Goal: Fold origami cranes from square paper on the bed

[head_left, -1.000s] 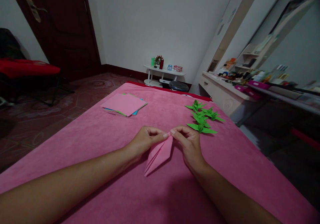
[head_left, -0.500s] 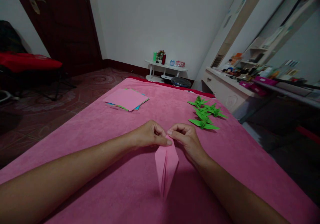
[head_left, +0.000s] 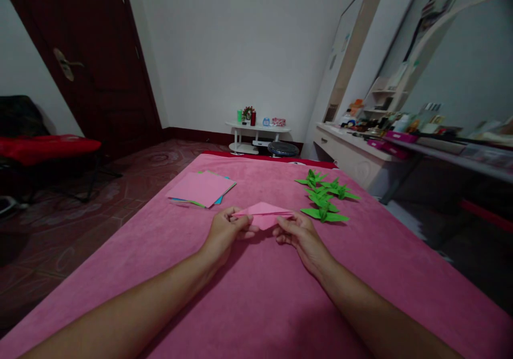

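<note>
A folded sheet of pink origami paper (head_left: 263,216), shaped like a long diamond, lies crosswise between my hands just above the pink cloth. My left hand (head_left: 229,229) pinches its left point between thumb and fingers. At the other end, my right hand (head_left: 297,232) grips the right point the same way. Several folded green paper cranes (head_left: 324,212) sit in a cluster beyond my right hand. Ahead of my left hand rests a stack of square paper (head_left: 201,189), pink on top with blue and green edges showing.
A pink cloth (head_left: 256,305) covers the surface under my hands. To the right stands a dresser (head_left: 352,148) crowded with bottles and boxes. A low white stand (head_left: 258,127) is by the far wall. At the left are a red-seated chair (head_left: 48,145) and a dark door (head_left: 100,70).
The folded pink paper has turned from lengthwise to crosswise. My hands have gone from both pinching its far tip to holding opposite ends. The camera view has tilted up.
</note>
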Demonstrator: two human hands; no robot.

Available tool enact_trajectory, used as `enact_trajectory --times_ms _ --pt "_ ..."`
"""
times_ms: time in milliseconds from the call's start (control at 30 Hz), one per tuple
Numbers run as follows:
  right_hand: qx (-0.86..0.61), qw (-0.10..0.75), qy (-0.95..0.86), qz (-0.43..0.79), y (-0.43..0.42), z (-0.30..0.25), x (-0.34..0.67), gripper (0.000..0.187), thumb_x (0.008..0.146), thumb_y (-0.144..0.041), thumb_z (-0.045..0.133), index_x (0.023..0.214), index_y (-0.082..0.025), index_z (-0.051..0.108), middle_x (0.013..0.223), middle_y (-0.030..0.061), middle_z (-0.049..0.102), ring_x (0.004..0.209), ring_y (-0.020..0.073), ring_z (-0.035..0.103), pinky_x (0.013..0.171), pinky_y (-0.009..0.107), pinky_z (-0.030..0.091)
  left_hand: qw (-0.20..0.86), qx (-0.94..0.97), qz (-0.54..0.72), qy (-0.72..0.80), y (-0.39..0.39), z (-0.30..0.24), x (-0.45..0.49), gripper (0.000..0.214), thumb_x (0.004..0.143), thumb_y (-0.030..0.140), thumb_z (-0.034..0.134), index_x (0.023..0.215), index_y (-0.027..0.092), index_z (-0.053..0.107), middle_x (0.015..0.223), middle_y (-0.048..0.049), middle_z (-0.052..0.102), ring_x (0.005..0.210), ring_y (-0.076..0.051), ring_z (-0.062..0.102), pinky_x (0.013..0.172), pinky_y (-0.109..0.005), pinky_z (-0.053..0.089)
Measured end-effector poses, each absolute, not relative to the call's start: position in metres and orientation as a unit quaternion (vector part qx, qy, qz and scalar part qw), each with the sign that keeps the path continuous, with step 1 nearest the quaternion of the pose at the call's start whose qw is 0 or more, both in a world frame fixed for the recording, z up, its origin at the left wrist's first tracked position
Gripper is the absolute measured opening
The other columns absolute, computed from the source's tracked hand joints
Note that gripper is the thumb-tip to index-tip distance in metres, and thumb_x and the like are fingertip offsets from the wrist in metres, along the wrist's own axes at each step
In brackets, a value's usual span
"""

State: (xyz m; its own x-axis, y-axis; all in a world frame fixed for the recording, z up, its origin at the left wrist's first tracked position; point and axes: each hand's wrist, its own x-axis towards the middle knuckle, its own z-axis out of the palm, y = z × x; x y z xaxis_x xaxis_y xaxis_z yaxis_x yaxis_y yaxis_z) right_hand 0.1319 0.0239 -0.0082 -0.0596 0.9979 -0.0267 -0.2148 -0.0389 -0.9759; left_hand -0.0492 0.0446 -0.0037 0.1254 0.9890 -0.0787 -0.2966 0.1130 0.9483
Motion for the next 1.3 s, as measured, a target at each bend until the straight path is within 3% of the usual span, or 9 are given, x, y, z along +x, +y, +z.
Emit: enact_trajectory --times_ms 333,567,733,933,1067,1300 --pt "-0.437 0.607 -0.435 0.502 0.022 -0.005 0.133 0.027 0.069 -0.038 0.071 0.076 -0.014 0.06 0.053 -0.0035 0.055 0.043 0.0071 0.049 0.04 0.016 0.039 0.692 0.429 0.44 0.379 0.035 -0.007 -0.051 0.029 0.065 0.023 0.075 0.072 0.014 0.047 0.068 -0.0068 0.07 0.061 -0.017 0.068 0.054 -0.022 0.056" --pt "-0.439 0.614 -0.454 0.473 0.025 -0.009 0.134 0.025 0.07 -0.037 0.069 0.071 -0.013 0.062 0.048 -0.0037 0.052 0.041 0.0064 0.044 0.039 0.017 0.034 0.725 0.439 0.378 0.372 0.038 -0.008 -0.053 0.026 0.07 0.03 0.072 0.082 0.012 0.059 0.072 -0.0089 0.07 0.061 -0.014 0.067 0.057 -0.021 0.055" --pt "-0.446 0.591 -0.462 0.488 0.024 -0.009 0.134 0.025 0.07 -0.037 0.069 0.072 -0.013 0.062 0.048 -0.0036 0.053 0.04 0.0063 0.044 0.037 0.017 0.03 0.711 0.476 0.352 0.38 0.04 -0.006 -0.056 0.034 0.071 0.038 0.069 0.091 0.009 0.068 0.07 -0.0088 0.069 0.057 -0.011 0.064 0.057 -0.02 0.053" --pt "-0.454 0.556 -0.549 0.429 0.026 -0.001 0.14 0.02 0.071 -0.034 0.068 0.072 -0.014 0.066 0.056 0.0013 0.062 0.048 0.011 0.053 0.046 0.022 0.041 0.515 0.629 0.436 0.387 0.048 -0.002 -0.062 0.022 0.069 0.032 0.071 0.07 0.01 0.071 0.059 -0.003 0.063 0.052 -0.01 0.054 0.051 -0.019 0.042" --pt "-0.408 0.537 -0.679 0.29 0.03 0.004 0.147 0.004 0.069 -0.019 0.068 0.07 -0.017 0.072 0.074 0.005 0.067 0.07 0.0168 0.062 0.065 0.028 0.047 0.358 0.726 0.494 0.319 0.053 0.0 -0.07 0.011 0.073 0.025 0.066 0.075 0.016 0.073 0.075 -0.007 0.067 0.071 -0.016 0.061 0.066 -0.025 0.047" --pt "-0.362 0.529 -0.747 0.175 0.031 -0.001 0.151 0.024 0.07 -0.008 0.058 0.078 -0.024 0.074 0.084 0.004 0.068 0.077 0.0164 0.063 0.068 0.029 0.049 0.209 0.821 0.474 0.239 0.064 -0.005 -0.081 0.014 0.078 0.024 0.059 0.078 0.023 0.072 0.082 -0.0088 0.069 0.078 -0.017 0.061 0.072 -0.031 0.048"
